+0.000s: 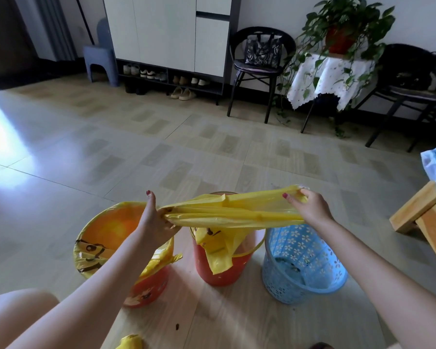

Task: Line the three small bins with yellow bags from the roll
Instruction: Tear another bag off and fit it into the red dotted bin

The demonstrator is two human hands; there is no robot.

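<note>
Three small bins stand on the floor in front of me. The left orange bin (149,285) has a yellow bag over its rim. A yellow bag hangs over the middle orange bin (222,273) too. The blue lattice bin (302,268) on the right holds no bag. Above the bins a folded yellow bag (232,210) is stretched flat between my hands. My left hand (156,220) grips its left end and my right hand (310,205) pinches its right end. A yellow lump, perhaps the roll (131,342), lies at the bottom edge.
A wooden bench (423,217) with blue cloth stands at the right. Far back are a shoe cabinet (171,46), two black chairs (259,66) and a plant on a small covered table (330,74). My knee (18,316) is at bottom left. Small dark crumbs lie on the floor.
</note>
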